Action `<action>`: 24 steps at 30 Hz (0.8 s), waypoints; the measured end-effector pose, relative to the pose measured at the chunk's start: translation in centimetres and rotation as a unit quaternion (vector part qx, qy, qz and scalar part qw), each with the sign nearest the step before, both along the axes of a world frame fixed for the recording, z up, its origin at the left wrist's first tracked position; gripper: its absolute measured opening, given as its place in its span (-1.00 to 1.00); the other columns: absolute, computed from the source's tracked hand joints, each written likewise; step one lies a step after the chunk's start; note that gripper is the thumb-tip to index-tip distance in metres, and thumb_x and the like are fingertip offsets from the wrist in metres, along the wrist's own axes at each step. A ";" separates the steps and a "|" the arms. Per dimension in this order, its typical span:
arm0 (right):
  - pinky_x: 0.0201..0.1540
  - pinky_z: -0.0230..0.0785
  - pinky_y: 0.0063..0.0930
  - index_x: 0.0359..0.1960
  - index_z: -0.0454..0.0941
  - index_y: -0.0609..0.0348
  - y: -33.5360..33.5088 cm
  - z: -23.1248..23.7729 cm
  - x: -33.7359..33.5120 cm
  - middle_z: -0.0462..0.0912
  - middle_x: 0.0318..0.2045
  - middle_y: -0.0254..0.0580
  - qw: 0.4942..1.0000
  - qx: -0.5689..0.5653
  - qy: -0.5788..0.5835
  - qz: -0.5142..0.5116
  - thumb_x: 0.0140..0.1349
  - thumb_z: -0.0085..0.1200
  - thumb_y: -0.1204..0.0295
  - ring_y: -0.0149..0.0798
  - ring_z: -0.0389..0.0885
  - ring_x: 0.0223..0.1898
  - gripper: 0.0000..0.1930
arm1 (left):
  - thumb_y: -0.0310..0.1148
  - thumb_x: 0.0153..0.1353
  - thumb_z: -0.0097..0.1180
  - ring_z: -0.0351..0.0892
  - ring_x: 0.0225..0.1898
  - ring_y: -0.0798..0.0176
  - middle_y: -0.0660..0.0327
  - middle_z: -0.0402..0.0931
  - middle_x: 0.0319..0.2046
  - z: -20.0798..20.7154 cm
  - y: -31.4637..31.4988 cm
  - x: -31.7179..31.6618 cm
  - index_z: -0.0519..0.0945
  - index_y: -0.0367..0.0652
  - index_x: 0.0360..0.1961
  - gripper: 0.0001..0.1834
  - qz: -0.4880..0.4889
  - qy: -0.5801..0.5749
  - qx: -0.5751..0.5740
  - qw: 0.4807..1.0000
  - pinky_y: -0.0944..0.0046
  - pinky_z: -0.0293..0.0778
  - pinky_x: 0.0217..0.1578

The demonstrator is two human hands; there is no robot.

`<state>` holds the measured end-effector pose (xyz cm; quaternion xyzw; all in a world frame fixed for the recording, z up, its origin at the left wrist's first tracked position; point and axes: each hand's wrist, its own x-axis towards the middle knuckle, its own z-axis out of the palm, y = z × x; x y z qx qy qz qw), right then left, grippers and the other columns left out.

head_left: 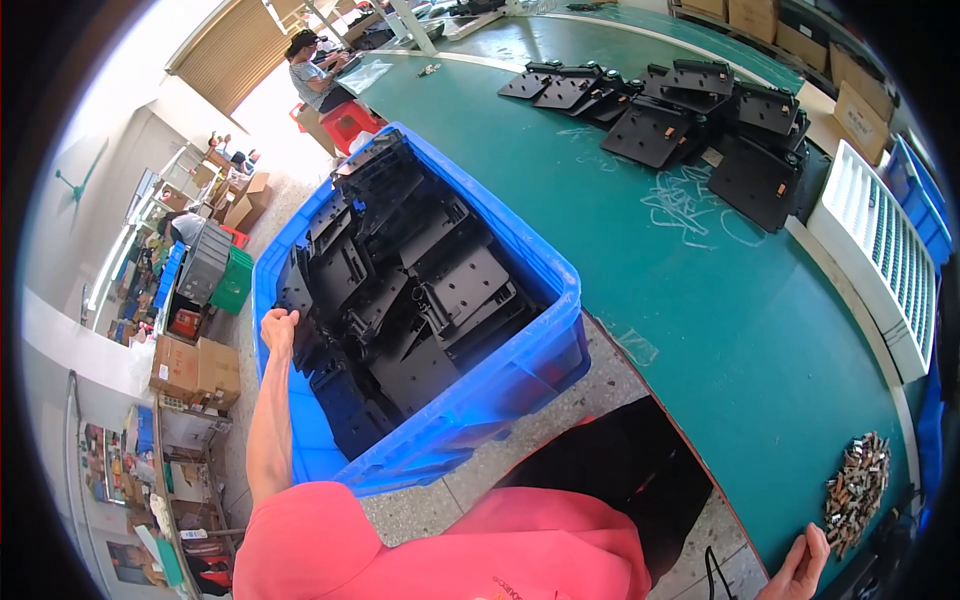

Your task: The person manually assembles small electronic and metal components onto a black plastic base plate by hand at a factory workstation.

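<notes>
A large blue plastic bin [490, 375] holds many black metal bracket plates [465, 285], stacked at various angles with hinge-like parts on them. My left hand [279, 328] is at the bin's left side, its fingers closed at the lower edge of a black bracket plate [293, 282]; the exact grip is partly hidden. At the lower right, my right hand [802, 565] is over the edge of the green table, fingers stretched out and holding nothing visible. Beside its fingertips lies a heap of small metal parts [858, 490], silvery and brownish.
The green table [690, 310] runs along my right. More black bracket plates [655, 130] lie on its far side. A white slotted rack [875, 255] stands at the right edge. A person [315, 75] sits at the far end. Cardboard boxes [195, 370] stand to the left.
</notes>
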<state>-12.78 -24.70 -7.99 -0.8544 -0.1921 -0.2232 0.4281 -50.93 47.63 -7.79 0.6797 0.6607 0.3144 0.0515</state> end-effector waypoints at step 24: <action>-0.23 0.41 -0.52 -0.30 0.61 0.30 1.7 1.2 -0.2 0.64 -0.28 -0.16 0.991 0.048 0.089 -0.090 0.10 0.10 0.76 -0.30 0.58 -0.25 -0.83 | -0.26 -0.12 0.37 0.58 -0.31 0.25 0.19 0.64 -0.38 2.7 3.5 -4.4 0.68 -0.24 -0.17 -0.56 -0.008 -0.140 -0.016 0.990 0.26 0.45 -0.27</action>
